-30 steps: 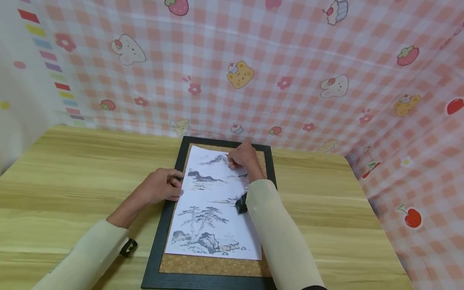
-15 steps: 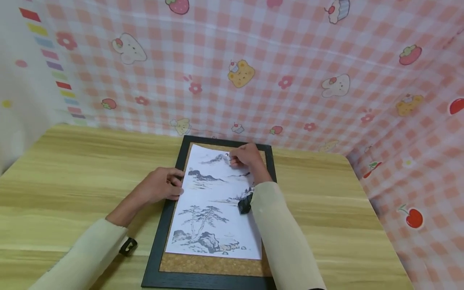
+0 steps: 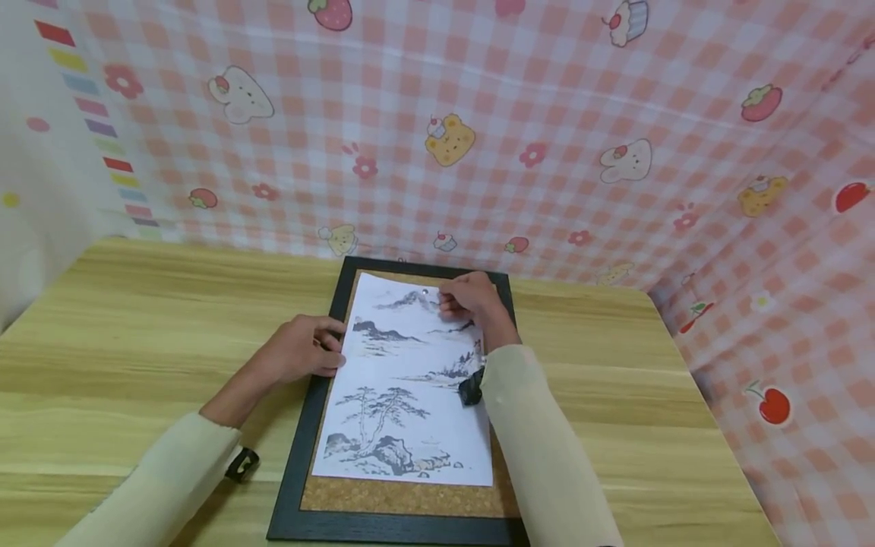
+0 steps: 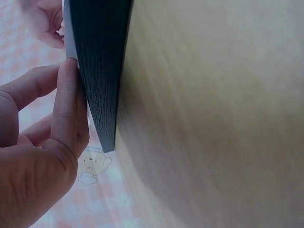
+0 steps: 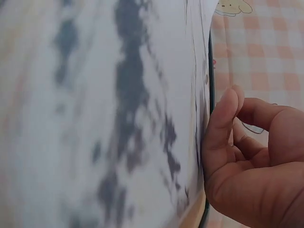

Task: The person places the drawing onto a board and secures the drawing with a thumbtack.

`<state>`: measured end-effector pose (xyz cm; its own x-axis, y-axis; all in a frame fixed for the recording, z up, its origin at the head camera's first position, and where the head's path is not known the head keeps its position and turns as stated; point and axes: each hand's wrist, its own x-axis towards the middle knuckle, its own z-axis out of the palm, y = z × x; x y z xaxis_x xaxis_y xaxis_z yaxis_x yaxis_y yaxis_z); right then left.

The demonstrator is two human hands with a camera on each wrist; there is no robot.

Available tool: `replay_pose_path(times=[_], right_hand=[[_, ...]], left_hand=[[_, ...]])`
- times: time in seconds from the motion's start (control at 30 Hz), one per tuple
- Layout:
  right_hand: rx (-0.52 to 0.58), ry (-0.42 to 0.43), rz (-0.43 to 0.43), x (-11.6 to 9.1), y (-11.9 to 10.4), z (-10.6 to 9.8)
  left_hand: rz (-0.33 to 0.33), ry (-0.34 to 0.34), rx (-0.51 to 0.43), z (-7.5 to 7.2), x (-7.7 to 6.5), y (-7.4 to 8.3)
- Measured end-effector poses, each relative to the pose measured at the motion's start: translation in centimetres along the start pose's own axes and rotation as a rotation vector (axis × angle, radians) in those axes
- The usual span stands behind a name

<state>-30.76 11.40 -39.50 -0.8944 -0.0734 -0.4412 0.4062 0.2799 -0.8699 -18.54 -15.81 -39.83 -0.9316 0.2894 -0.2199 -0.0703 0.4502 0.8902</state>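
Note:
A sheet of paper printed with an ink landscape lies on a cork board in a black frame. Near the top edge of the sheet a small shiny pushpin sits in the paper. Just right of that pin is my right hand, low over the paper; in the right wrist view its thumb and forefinger tips meet with nothing visible between them, other fingers curled. My left hand rests its fairly straight fingers against the frame's left side and the paper's edge.
The board lies on a wood-grain table. Behind and to the right hangs a pink checked cloth. Each wrist carries a black camera strap; the right wrist's black device hangs over the paper.
My right hand has come off the pushpin and moved a little to the right, so the pin now shows. My left hand has stayed at the frame's left side.

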Motion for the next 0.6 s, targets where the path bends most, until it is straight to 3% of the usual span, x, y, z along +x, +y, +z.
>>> replay_pose_path(times=[0.17, 0.6], right_hand=[[-0.043, -0.019, -0.009, -0.5, -0.3, -0.3], [-0.266, 0.03, -0.161, -2.4, -0.6, -1.8]], left_hand=[[-0.011, -0.002, 0.006, -0.1, -0.1, 0.1], [-0.012, -0.017, 0.024, -0.1, -0.2, 0.3]])
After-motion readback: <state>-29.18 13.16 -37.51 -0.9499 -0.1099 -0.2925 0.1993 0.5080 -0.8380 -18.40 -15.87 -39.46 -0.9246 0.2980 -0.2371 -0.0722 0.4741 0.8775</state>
